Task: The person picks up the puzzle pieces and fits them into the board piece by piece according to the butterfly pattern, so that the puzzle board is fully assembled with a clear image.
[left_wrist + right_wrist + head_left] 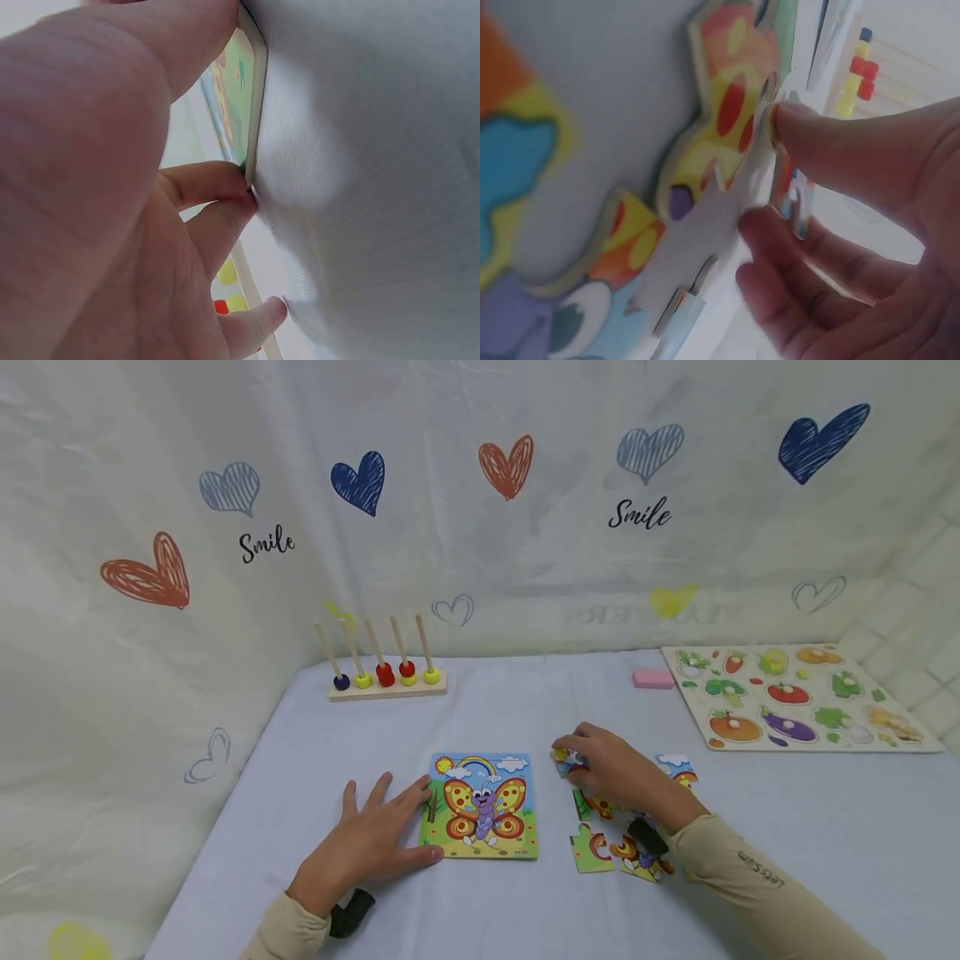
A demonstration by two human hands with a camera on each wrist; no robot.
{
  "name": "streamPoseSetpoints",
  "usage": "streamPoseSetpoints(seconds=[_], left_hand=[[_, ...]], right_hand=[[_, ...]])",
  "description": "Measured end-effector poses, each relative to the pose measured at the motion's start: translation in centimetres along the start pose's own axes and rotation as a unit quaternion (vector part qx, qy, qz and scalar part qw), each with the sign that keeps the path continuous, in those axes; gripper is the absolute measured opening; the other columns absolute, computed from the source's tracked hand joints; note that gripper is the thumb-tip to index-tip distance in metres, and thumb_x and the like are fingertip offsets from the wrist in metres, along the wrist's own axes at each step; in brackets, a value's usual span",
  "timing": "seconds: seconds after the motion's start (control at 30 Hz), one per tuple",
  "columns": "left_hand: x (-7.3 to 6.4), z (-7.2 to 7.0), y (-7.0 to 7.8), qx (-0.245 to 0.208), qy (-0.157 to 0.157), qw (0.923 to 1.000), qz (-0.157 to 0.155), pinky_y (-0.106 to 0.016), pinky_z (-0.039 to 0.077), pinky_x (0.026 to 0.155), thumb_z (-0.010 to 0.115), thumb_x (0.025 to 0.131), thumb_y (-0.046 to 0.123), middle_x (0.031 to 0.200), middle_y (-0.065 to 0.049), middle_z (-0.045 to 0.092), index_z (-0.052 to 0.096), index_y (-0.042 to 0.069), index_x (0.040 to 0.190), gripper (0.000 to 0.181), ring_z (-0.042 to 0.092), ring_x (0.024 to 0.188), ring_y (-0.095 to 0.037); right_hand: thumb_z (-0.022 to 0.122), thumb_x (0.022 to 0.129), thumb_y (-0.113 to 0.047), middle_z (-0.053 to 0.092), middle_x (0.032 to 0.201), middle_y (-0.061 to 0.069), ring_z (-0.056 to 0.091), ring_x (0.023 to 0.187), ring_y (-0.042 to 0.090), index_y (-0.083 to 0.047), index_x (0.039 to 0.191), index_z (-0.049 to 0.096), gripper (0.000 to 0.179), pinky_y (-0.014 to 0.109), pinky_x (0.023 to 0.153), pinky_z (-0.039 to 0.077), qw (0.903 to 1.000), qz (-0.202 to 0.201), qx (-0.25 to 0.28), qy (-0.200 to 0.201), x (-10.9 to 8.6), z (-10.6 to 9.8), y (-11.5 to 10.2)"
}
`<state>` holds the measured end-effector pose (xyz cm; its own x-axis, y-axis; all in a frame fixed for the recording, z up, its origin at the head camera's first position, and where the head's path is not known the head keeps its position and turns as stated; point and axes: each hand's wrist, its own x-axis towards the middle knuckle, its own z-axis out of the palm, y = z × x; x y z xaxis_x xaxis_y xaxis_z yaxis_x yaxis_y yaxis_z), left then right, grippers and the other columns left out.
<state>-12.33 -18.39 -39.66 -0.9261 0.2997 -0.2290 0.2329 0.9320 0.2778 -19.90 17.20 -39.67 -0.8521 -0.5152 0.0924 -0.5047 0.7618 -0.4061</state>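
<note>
A square butterfly puzzle board (486, 766) lies on the white table, its butterfly picture whole. My left hand (366, 842) has its fingers spread at the board's left side; thumb and fingertips touch the edge, seen closely in the left wrist view along the board's rim (259, 105). To the right, my right hand (617, 770) pinches a puzzle piece (561, 763) with a yellow sun on it, between thumb and fingers. In the right wrist view that piece (783, 180) stands on edge. Loose butterfly pieces (591, 852) lie under and around the right hand, partly hidden by it.
A wooden peg stand (387, 689) with coloured beads is at the back left. A pink block (653, 679) lies at the back, beside a vegetable puzzle board (757, 693) on the right. Behind the table hangs a white curtain (450, 568) printed with hearts.
</note>
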Motion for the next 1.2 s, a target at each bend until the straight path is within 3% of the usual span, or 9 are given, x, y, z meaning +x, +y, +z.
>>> streamPoseSetpoints(seconds=[0.13,0.23,0.47,0.63,0.9,1.2], left_hand=[[0.0,0.0,0.0,0.004,0.001,1.0,0.001,-0.082,-0.001,0.117,0.081,0.089,0.062,0.167,-0.003,0.045,0.046,0.016,0.163,0.094,0.021,0.158,-0.048],[0.0,0.0,0.0,0.005,0.001,1.0,0.001,-0.082,-0.001,0.117,0.081,0.089,0.062,0.168,-0.003,0.044,0.047,0.016,0.163,0.094,0.021,0.158,-0.048],[0.0,0.1,-0.1,0.001,0.0,1.0,0.004,-0.082,-0.001,0.117,0.081,0.089,0.061,0.169,-0.002,0.043,0.047,0.016,0.162,0.092,0.021,0.158,-0.048],[0.1,0.1,-0.2,0.0,0.0,1.0,0.003,-0.081,-0.002,0.118,0.081,0.089,0.061,0.168,-0.003,0.043,0.047,0.016,0.162,0.092,0.02,0.158,-0.048],[0.4,0.3,0.0,0.002,0.005,0.9999,0.013,-0.082,0.0,0.117,0.08,0.09,0.06,0.169,-0.003,0.042,0.049,0.015,0.16,0.089,0.021,0.158,-0.048],[0.3,0.2,0.0,0.011,-0.005,0.9998,0.017,-0.081,0.003,0.118,0.079,0.091,0.062,0.173,0.001,0.034,0.047,0.015,0.162,0.091,0.017,0.16,-0.046]], right_hand=[[0.076,0.094,0.005,0.063,0.121,0.013,0.062,0.101,0.025,0.004,0.14,0.065,0.047,0.046,0.092,0.06,0.9998,-0.002,0.013,0.012,-0.2,-0.1,-0.1],[0.075,0.094,0.006,0.062,0.123,0.016,0.064,0.103,0.028,0.007,0.135,0.065,0.042,0.048,0.094,0.06,0.9995,0.001,0.016,0.027,-0.3,-0.1,0.0],[0.072,0.096,0.008,0.068,0.103,0.008,0.062,0.086,0.02,0.003,0.116,0.077,0.022,0.039,0.077,0.059,0.9969,0.002,0.04,0.067,-0.1,-0.4,0.2],[0.073,0.098,0.002,0.077,0.1,0.005,0.065,0.082,0.016,-0.002,0.111,0.081,0.015,0.034,0.07,0.056,0.9909,0.02,0.098,0.091,0.4,-0.4,-0.3],[0.074,0.1,-0.003,0.074,0.093,0.004,0.066,0.07,0.015,-0.003,0.109,0.078,0.01,0.032,0.06,0.058,0.9761,0.056,0.199,0.066,2.6,0.9,-3.0],[0.078,0.098,-0.008,0.068,0.076,-0.003,0.06,0.066,0.014,-0.006,0.104,0.077,0.006,0.029,0.06,0.054,0.9771,0.029,0.205,0.049,5.0,3.0,-6.3]])
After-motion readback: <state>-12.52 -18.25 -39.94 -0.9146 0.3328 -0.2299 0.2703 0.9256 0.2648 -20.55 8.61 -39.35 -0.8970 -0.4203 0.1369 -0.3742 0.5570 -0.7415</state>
